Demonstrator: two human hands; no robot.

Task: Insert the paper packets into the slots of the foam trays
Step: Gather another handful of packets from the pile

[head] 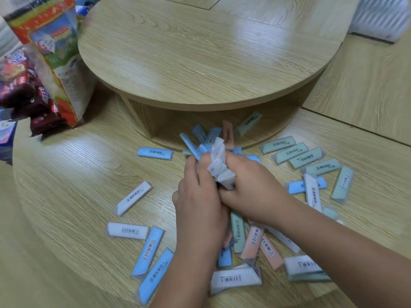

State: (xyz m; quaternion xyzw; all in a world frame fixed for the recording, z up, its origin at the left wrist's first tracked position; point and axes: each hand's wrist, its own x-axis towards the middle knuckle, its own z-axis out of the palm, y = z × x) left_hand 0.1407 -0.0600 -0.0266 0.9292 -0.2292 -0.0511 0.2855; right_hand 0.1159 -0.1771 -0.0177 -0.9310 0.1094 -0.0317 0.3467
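Observation:
Several long wrapped packets in blue, white, green and pink lie scattered on the lower round wooden tier (73, 165). My left hand (196, 194) and my right hand (251, 187) meet at the centre, both curled round a crumpled white wrapper (219, 165). Blue packets (193, 148) stick out past my left fingers, apparently gripped with the wrapper. A blue packet (155, 153) lies alone to the left, a white packet (133, 197) nearer me. Green packets (295, 153) cluster at the right. No foam tray is in view.
A raised round wooden top (200, 52) stands behind the packets, with an open recess beneath it holding a green packet (249, 123). Colourful snack bags (46, 54) stand at the left. A white ribbed object (380, 16) sits at the far right corner.

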